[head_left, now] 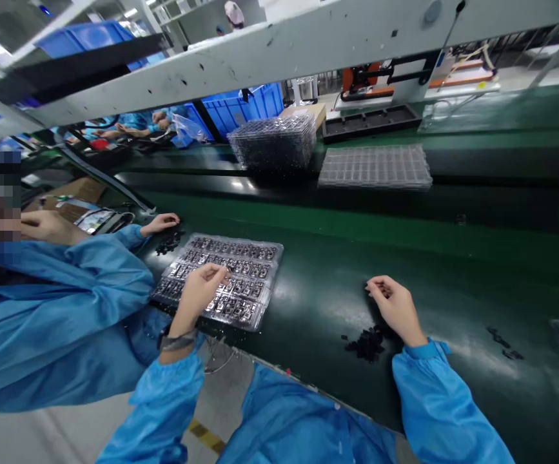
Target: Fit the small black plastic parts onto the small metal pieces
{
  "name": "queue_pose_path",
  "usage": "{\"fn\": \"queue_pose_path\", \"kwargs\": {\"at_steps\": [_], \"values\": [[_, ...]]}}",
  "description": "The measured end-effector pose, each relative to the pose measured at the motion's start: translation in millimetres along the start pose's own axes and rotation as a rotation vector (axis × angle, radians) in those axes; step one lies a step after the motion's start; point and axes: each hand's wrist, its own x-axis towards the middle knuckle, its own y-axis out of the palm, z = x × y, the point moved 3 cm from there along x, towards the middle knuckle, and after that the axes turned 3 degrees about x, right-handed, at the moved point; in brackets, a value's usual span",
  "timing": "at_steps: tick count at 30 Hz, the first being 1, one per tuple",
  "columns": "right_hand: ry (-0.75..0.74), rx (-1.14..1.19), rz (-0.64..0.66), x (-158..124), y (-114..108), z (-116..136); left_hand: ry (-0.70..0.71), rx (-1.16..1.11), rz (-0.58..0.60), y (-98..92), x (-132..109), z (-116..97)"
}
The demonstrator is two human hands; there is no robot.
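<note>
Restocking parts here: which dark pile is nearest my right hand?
The black pile beside your right hand; another pile lies by a co-worker's hand, a sparse cluster farther right.

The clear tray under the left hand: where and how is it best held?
Probably by the right rim of the tray, coming from the right: that narrow edge runs outside the rows of small parts, while a co-worker's sleeve crowds the left side.
</note>
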Motion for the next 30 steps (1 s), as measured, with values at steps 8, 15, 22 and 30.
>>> {"fn": "queue_pose_path", "kwargs": {"at_steps": [8, 15, 22, 30], "values": [[-0.019, -0.022, 0.006, 1, 1, 1, -0.077, 0.021, 0.025, 1.5, 86, 10], [-0.023, -0.025, 0.015, 1, 0, 6, -0.087, 0.082, 0.021, 20.2, 107, 9], [-0.017, -0.025, 0.019, 0, 0, 9, -0.091, 0.212, 0.013, 21.4, 107, 29], [0.001, -0.039, 0.033, 1, 1, 4, -0.065, 0.467, 0.057, 19.3, 114, 36]]}}
